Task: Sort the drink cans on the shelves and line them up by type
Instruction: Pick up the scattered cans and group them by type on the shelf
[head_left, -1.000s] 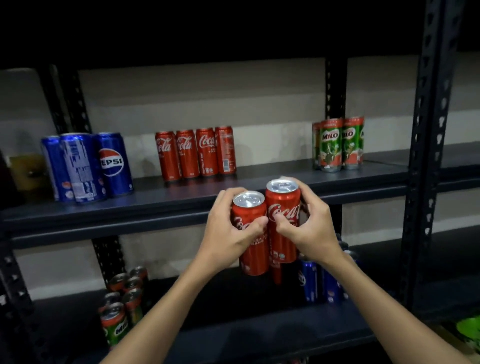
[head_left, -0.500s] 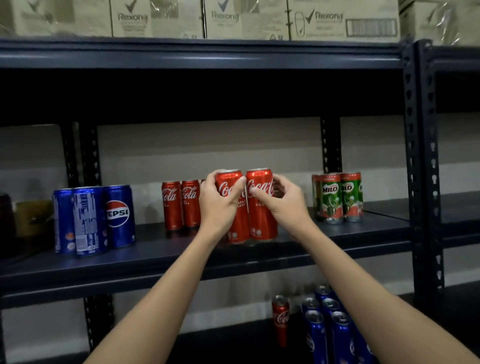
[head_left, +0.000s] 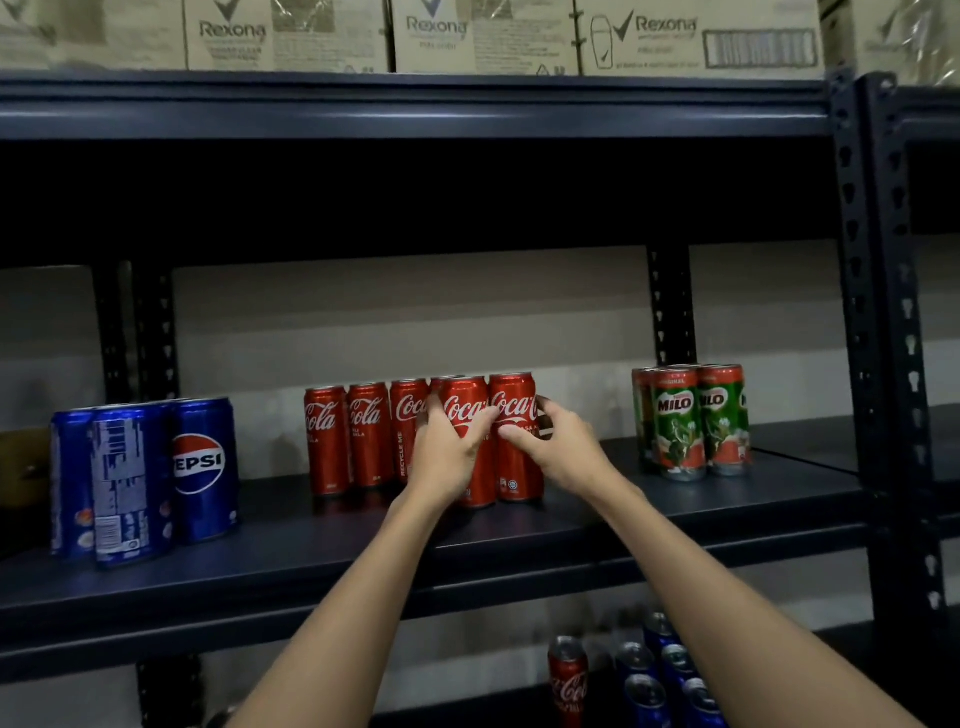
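- On middle shelf (head_left: 519, 540): two Coca-Cola cans (head_left: 470, 441) upright, touching each other, at right end of Coca-Cola row (head_left: 363, 436).
- left hand (head_left: 447, 457) on left can of the pair, fingers spread and loosely curved around its front, thumb across label.
- right hand (head_left: 561, 452) around right can, fingers wrapping its far side, thumb on front; how firm the grip is, hard to tell.
- Pepsi cans (head_left: 150, 478) grouped at left, well apart.
- Milo cans (head_left: 693, 421) grouped at right.
- Lower shelf: one more Coca-Cola can (head_left: 569, 675) beside blue cans (head_left: 654, 675).
- Rexona cartons (head_left: 483, 34) on top shelf.
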